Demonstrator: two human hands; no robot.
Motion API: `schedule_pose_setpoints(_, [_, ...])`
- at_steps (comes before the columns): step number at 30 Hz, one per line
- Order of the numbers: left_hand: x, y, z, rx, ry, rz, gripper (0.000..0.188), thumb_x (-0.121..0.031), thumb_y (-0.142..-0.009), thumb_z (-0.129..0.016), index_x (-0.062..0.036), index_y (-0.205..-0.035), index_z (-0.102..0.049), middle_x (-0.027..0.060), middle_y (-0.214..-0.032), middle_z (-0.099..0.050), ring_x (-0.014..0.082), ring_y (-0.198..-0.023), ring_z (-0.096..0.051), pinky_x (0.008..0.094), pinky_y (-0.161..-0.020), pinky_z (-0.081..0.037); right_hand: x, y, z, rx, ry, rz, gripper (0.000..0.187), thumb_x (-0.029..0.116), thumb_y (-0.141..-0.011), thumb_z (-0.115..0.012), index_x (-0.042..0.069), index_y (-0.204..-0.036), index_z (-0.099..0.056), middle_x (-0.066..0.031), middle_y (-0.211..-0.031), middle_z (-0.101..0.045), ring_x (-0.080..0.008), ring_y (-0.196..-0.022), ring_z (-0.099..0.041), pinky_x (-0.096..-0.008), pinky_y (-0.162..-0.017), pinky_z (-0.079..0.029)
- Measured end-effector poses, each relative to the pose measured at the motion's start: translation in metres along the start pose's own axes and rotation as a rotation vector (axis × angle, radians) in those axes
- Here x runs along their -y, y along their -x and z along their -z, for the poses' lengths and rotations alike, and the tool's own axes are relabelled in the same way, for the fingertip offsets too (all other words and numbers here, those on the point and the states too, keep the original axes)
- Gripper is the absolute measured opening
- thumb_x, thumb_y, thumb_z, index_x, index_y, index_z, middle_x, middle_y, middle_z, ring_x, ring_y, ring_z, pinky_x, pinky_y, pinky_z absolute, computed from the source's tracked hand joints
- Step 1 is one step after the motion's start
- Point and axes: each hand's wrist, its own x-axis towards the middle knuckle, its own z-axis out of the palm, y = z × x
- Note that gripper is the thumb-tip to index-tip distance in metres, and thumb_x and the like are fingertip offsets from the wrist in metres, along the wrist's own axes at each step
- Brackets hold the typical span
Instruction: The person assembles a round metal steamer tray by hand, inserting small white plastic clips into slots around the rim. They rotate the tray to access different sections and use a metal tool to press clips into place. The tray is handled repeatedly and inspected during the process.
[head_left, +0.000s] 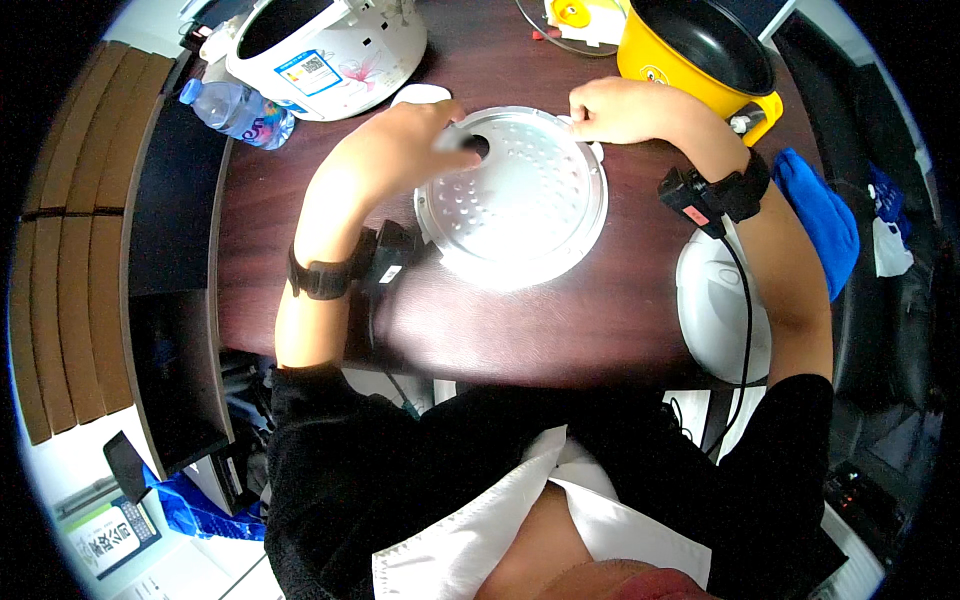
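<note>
A round silvery metal plate [520, 215] with dimples and small rim tabs, like a rice cooker's inner lid, lies on the table in front of me. My right hand [615, 110] is closed at its far right rim, fingers pinched by a small tab. Over the far left edge comes my left hand [395, 145], thumb and forefinger apart, thumb smeared by motion. Beside the thumb tip is a dark round spot [482, 147]; I cannot tell if it is a hole or a small part. A white rounded object [421, 94] sits just beyond my left hand.
A white rice cooker body [330, 65] stands far left, with a water bottle [240, 112] beside it. Far right is a yellow pot [690, 55], near a blue cloth [817, 220]. A white oval lid-like piece [715, 310] lies at the table's right edge.
</note>
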Motion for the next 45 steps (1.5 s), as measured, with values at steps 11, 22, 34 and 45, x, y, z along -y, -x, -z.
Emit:
schedule_pose_setpoints(11, [-0.052, 0.031, -0.025, 0.154, -0.055, -0.336, 0.044, -0.023, -0.087, -0.062, -0.0173, -0.13, -0.056, 0.0229, -0.135, -0.049, 0.038, -0.112, -0.057, 0.041, -0.097, -0.046, -0.016, 0.114, 0.044, -0.123, -0.192, 0.053, 0.013, 0.016, -0.093, -0.056, 0.004, -0.089, -0.058, -0.0027, -0.067, -0.054, -0.0126, -0.06, -0.053, -0.0276, -0.057, -0.044])
schedule_pose_setpoints(22, [-0.042, 0.024, -0.047, 0.115, -0.253, -0.427, 0.046, -0.017, -0.083, -0.062, -0.0179, -0.128, -0.057, 0.0269, -0.13, -0.05, 0.0423, -0.107, -0.057, 0.0435, -0.087, -0.051, -0.146, 0.168, 0.014, -0.016, -0.203, -0.538, 0.021, 0.014, -0.086, -0.062, 0.001, -0.101, -0.056, -0.0041, -0.072, -0.059, -0.0136, -0.053, -0.058, -0.0276, -0.043, -0.047])
schedule_pose_setpoints(34, [-0.043, 0.023, -0.047, 0.077, -0.235, -0.425, 0.046, -0.014, -0.079, -0.062, -0.0179, -0.124, -0.061, 0.0244, -0.129, -0.051, 0.0355, -0.103, -0.059, 0.0414, -0.084, -0.051, -0.226, 0.114, -0.02, -0.272, -0.092, -0.004, 0.049, 0.008, -0.072, -0.075, 0.007, -0.118, -0.058, -0.0164, -0.115, -0.061, -0.0349, -0.108, -0.058, -0.0392, -0.093, -0.047])
schedule_pose_setpoints(45, [-0.045, 0.021, -0.045, 0.155, -0.181, -0.36, 0.043, -0.016, -0.081, -0.063, -0.0176, -0.124, -0.061, 0.0227, -0.13, -0.051, 0.0367, -0.105, -0.058, 0.0427, -0.088, -0.049, -0.239, 0.111, -0.028, -0.271, 0.209, -0.033, 0.039, 0.014, -0.075, -0.074, 0.01, -0.111, -0.061, -0.0121, -0.109, -0.063, -0.0339, -0.104, -0.059, -0.0412, -0.088, -0.048])
